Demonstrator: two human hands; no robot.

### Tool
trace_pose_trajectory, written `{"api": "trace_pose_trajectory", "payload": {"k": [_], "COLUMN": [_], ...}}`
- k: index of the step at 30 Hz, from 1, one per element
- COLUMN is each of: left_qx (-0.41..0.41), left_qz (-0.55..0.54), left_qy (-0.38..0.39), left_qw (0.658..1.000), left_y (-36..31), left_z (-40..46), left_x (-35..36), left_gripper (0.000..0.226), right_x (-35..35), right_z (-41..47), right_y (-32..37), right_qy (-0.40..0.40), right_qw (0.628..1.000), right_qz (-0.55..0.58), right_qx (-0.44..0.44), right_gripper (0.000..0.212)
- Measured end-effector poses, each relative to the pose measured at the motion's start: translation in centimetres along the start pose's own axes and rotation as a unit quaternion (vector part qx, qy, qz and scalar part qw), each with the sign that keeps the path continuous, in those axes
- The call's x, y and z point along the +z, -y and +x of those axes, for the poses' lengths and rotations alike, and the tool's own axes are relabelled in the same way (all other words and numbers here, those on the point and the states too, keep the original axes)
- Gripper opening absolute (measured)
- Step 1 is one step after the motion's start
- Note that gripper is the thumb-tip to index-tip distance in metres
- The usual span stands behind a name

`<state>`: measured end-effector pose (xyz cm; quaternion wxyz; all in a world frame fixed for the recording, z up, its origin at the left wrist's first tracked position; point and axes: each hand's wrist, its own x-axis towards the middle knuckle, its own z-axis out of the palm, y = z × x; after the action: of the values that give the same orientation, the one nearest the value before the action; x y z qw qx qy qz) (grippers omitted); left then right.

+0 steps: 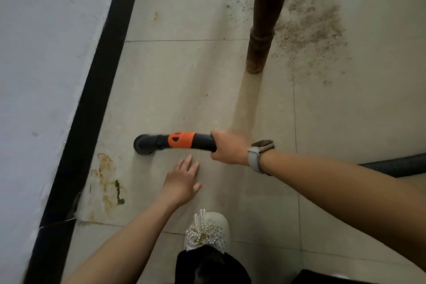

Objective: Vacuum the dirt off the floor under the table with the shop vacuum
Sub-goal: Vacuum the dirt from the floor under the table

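- The vacuum wand (pixel 175 143) lies pretty much sideways across the view, long axis running left-right, with its round black nozzle end (pixel 144 144) pointing left toward the wall and sitting over the floor tile (pixel 184 80) near the black baseboard (pixel 92 90).
- One orange band (pixel 182 140) wraps the wand about midway.
- Right hand (pixel 230 147) is wrapped tight around the wand's right end, fingers curled over it. One grey watch (pixel 259 152) on that wrist.
- Left hand (pixel 182 180) is holding nothing, fingers straight and spread, hovering just below the wand and apart from it.
- One ribbed black hose (pixel 396 165) shows at the right edge behind the right forearm.
- One brown table leg (pixel 265 25) stands further up, well apart from the nozzle.
- The dirt (pixel 311 23) is one scattered patch right of that leg.
- One white shoe with a pearl bow (pixel 207 232) at the bottom.
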<state>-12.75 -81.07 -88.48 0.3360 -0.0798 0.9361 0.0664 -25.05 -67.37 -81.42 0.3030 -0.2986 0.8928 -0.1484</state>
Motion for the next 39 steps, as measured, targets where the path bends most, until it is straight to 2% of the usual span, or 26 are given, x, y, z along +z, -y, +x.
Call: {"api": "trace_pose_trajectory", "payload": {"k": [4,6,9,11,13,16,18,21,23,24,26,27,29,31,33,36,39], "left_qx": [-0.006,-0.028,-0.121,-0.157,-0.158,-0.146,-0.110,0.020,0.095,0.109,0.126,0.143,0.192,0.255,0.306,0.347,0.411], "left_qz": [-0.010,-0.016,-0.091,-0.157,-0.173,-0.173,-0.166,-0.118,-0.059,-0.048,-0.063,-0.058,-0.009,0.052,0.077,0.059,0.093], "left_qy": [0.002,-0.002,-0.013,-0.041,-0.070,-0.070,-0.077,-0.039,0.016,0.024,-0.012,-0.042,-0.075,-0.057,-0.033,-0.052,-0.052], "left_qw": [1.000,0.999,0.988,0.974,0.970,0.972,0.977,0.992,0.994,0.993,0.990,0.987,0.978,0.964,0.948,0.934,0.905], "left_y": [0.5,0.8,0.9,1.0,1.1,0.3,-0.5,-1.1,-1.9,-2.4,-3.9,-4.9,-6.9,-9.0,-11.2,-14.3,-17.3], "left_z": [-0.4,-0.5,0.1,0.7,1.3,1.7,1.9,2.3,2.1,1.9,1.9,2.1,2.8,3.5,3.9,4.1,3.9], "left_x": [0.1,0.1,-0.3,-0.4,-0.2,-0.3,-0.7,-1.4,-1.5,-1.5,-1.6,-1.9,-2.7,-3.3,-3.4,-3.1,-2.7], "left_gripper": [0.066,0.066,0.069,0.058,0.050,0.070,0.086,0.110,0.115,0.114,0.107,0.102,0.094,0.087,0.073,0.061,0.062], "right_x": [-3.2,-3.9,-3.1,-2.3,-2.3,-3.6,-4.0,-3.7,-3.4,-3.5,-4.0,-4.2,-4.3,-3.9,-3.4,-3.3,-2.2], "right_z": [-1.7,-3.8,-7.7,-9.5,-10.6,-12.0,-12.9,-13.9,-14.5,-14.8,-16.0,-16.8,-18.2,-19.3,-20.2,-22.2,-23.4], "right_y": [-4.6,-6.9,-8.3,-8.8,-10.0,-12.5,-13.3,-13.2,-14.0,-14.7,-16.4,-17.2,-18.1,-18.4,-19.2,-21.2,-21.6], "right_qy": [-0.029,-0.013,0.095,0.145,0.104,0.017,0.051,0.162,0.145,0.112,0.065,0.068,0.123,0.177,0.157,0.086,0.125], "right_qw": [0.990,0.982,0.973,0.975,0.987,0.989,0.983,0.970,0.976,0.980,0.979,0.975,0.958,0.942,0.946,0.955,0.955], "right_qz": [0.062,0.115,0.143,0.102,0.028,-0.009,0.036,0.082,0.055,0.028,0.004,0.021,0.081,0.110,0.090,0.015,0.032], "right_qx": [0.126,0.152,0.154,0.135,0.118,0.147,0.170,0.161,0.156,0.160,0.191,0.211,0.245,0.262,0.269,0.284,0.267], "right_gripper": [0.028,0.021,0.019,0.015,0.013,0.015,0.016,0.014,0.014,0.015,0.016,0.016,0.015,0.015,0.016,0.016,0.026]}}
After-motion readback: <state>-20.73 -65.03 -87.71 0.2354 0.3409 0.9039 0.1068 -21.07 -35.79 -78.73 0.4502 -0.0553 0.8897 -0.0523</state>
